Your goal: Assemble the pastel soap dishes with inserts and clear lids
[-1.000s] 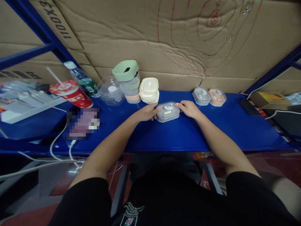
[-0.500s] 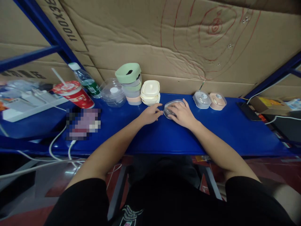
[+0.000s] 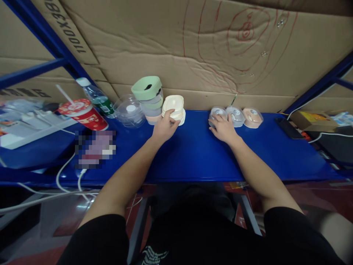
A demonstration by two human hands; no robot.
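Note:
My left hand point(image 3: 164, 128) is at the front of the stack of cream lids point(image 3: 174, 103), thumb and fingers round its near edge. Left of it stands a stack of green, grey and peach containers point(image 3: 150, 97). On the right, my right hand point(image 3: 223, 127) has its fingers on a clear-lidded container point(image 3: 216, 112), partly covering it. This container is in a row with a grey clear-lidded one point(image 3: 235, 115) and a peach one point(image 3: 252, 117). Clear lids or bowls point(image 3: 129, 112) are piled beside the tall stack.
On the left are a green-labelled bottle point(image 3: 103, 104), a red cup with straw point(image 3: 87, 117), a pixelated object point(image 3: 96, 149) with a cable, and a power strip point(image 3: 16, 138). A dark phone-like object point(image 3: 288, 128) and cardboard box point(image 3: 314, 122) are on the right.
My right hand has moved right and away with the clear-lidded container, now beside the other two. My left hand has moved left from near that container to the cream lids. The view shifted slightly.

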